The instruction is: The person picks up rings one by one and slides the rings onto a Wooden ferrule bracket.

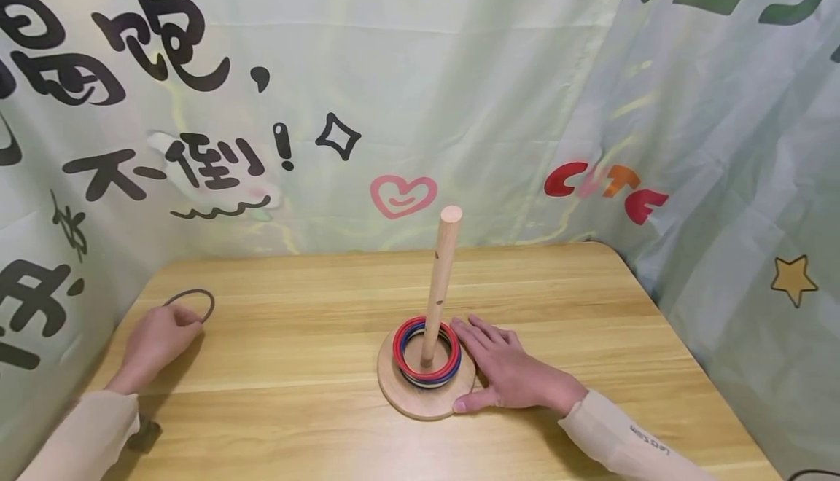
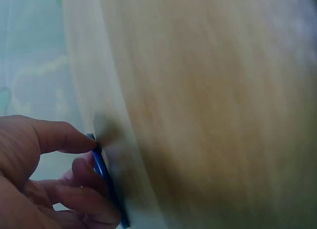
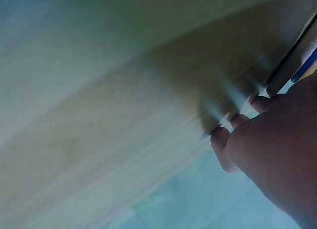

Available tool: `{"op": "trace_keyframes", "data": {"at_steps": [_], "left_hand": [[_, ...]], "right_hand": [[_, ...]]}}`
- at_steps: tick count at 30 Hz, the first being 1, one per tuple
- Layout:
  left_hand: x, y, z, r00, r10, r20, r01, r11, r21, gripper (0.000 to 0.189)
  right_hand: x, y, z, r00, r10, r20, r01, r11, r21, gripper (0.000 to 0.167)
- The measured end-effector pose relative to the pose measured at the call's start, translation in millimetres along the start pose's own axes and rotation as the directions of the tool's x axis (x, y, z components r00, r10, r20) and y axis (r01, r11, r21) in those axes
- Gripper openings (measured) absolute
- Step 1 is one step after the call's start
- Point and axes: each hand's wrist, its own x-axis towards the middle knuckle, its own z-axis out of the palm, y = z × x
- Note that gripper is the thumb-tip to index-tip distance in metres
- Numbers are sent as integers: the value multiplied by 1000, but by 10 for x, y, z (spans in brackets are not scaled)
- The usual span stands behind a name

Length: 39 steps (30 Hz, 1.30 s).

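In the head view a wooden ring-toss stand has a round base (image 1: 426,409) and an upright post (image 1: 445,270). Several rings encircle the post's foot, a red ring (image 1: 426,377) on top and blue ones beneath. At the table's left side my left hand (image 1: 157,339) pinches a thin ring (image 1: 211,304), which looks dark there. That same ring (image 2: 105,174) appears blue in the left wrist view, between thumb and fingers. My right hand (image 1: 512,375) rests at the base's right edge, thumb and fingers spread along it. The right wrist view shows this hand (image 3: 277,144) partly, its fingertips beside the base.
The wooden table (image 1: 295,393) has rounded back corners. A pale printed curtain (image 1: 485,102) hangs behind it and down both sides. Near my left wrist is a small dark object (image 1: 144,437). A black cable (image 1: 814,472) shows at the lower right corner.
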Motion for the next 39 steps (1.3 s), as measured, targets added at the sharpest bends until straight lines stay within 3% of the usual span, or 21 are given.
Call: {"op": "trace_keyframes", "data": {"at_steps": [8,11,14,17,20,25,30,33,36,39], "left_hand": [[-38,180,-2,996,1,84,-6,998,55,29],[-102,320,-2,999,11,52,-14,999,47,31],[-162,489,-6,997,59,-40,-58,998,25,25],[-203,656,-32,981,144,-134,-144,990,7,19],[-240,805,-76,949,233,-212,-237,972,6,14],[-303,1027,-154,913,315,-260,-324,946,9,15],[-373,1235,-226,907,355,-227,-369,929,-21,22],[-431,1346,-258,914,355,-197,-376,924,-77,29],[-496,1458,-305,931,330,-154,-355,918,-177,35],[-574,1596,-389,941,304,-148,-336,888,-313,38]], "right_hand": [[-7,-4,-3,1000,-3,-2,3,1000,-5,119],[-6,-10,-1,1000,-2,-1,2,1000,-2,119],[-5,-15,-3,1000,4,0,-4,1000,0,119],[-6,-19,-8,1000,10,3,-10,1000,-1,120],[-7,-21,-12,1000,13,4,-13,1000,-2,121],[-6,-21,-8,1000,11,9,-11,1000,4,120],[-5,-14,-1,1000,12,10,-12,1000,11,119],[-6,-11,2,1000,11,7,-11,1000,10,119],[-9,-9,5,1000,8,3,-8,1000,10,119],[-13,-9,6,1000,6,3,-7,1000,11,119]]}}
